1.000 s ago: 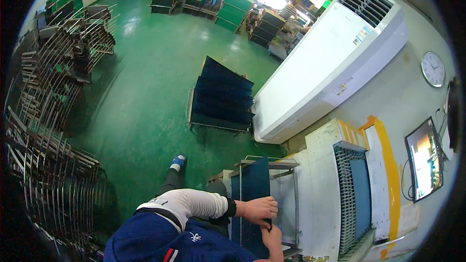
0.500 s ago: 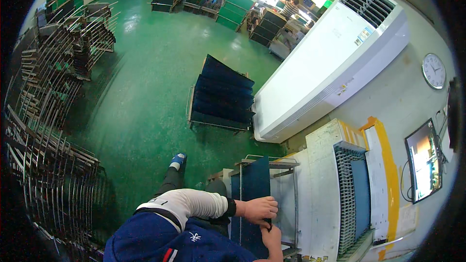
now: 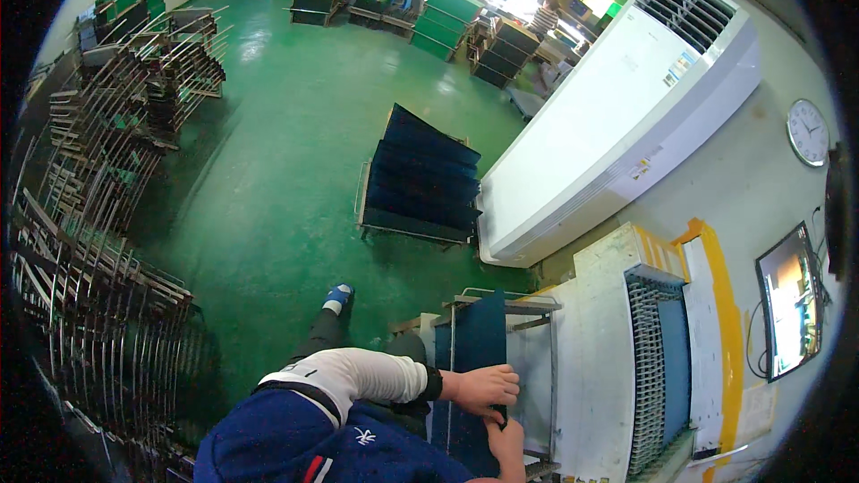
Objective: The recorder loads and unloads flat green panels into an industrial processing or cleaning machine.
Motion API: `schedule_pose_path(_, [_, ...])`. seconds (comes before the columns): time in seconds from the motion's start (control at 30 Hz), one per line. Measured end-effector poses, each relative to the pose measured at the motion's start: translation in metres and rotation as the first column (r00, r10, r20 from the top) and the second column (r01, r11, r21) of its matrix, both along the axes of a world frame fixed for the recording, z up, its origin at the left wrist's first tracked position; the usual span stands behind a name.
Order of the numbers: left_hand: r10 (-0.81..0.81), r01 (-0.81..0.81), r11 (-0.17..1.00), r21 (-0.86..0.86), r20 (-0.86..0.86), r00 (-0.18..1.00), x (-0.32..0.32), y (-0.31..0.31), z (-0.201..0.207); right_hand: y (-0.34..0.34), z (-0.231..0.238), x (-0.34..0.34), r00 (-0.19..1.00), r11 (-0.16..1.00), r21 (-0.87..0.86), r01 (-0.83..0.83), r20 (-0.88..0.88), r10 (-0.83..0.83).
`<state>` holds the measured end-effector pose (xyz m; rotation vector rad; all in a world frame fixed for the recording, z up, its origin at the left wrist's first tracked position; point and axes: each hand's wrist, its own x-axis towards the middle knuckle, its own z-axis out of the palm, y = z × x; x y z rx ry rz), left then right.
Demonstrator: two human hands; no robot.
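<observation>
A dark blue panel stands upright in a metal rack close in front of me. My left hand, below a white sleeve and a black wristband, is closed over the panel's right edge. Just below it, my right hand pinches the same edge, thumb and fingers together. The two hands nearly meet. Between them shows a small dark bit that I cannot make out. My body hides the panel's lower part.
To the right stands a white machine with a slotted conveyor opening, a screen beside it. Ahead are a rack of dark panels and a tall white air conditioner. Empty metal racks line the left. People work far back.
The whole view has shifted slightly, so the scene sits a little further right and lower. Both hands stay at the panel's edge with almost the same grip.
</observation>
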<state>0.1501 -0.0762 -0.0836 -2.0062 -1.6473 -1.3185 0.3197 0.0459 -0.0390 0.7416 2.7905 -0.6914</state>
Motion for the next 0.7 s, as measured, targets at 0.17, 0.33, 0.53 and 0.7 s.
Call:
schedule_pose_path(0.17, [0.006,-0.006,1.000,0.010,-0.012,1.000,0.000,0.001,0.001,0.005,-0.005,0.001,1.000,1.000,0.015,-0.015,0.024,0.015])
schedule_pose_path(0.33, [0.008,-0.009,1.000,-0.014,-0.030,1.000,0.000,0.001,0.000,0.002,0.001,0.001,0.999,0.998,-0.056,-0.012,-0.030,0.011])
schedule_pose_path(0.53, [0.002,-0.004,0.999,-0.034,-0.047,0.999,-0.001,0.002,-0.001,0.011,-0.010,0.004,0.999,0.999,0.003,-0.032,-0.015,0.032])
schedule_pose_path(0.7, [0.014,-0.014,1.000,0.002,-0.023,1.000,0.000,0.000,0.003,0.012,-0.014,0.004,1.000,1.000,-0.008,-0.023,-0.017,0.023])
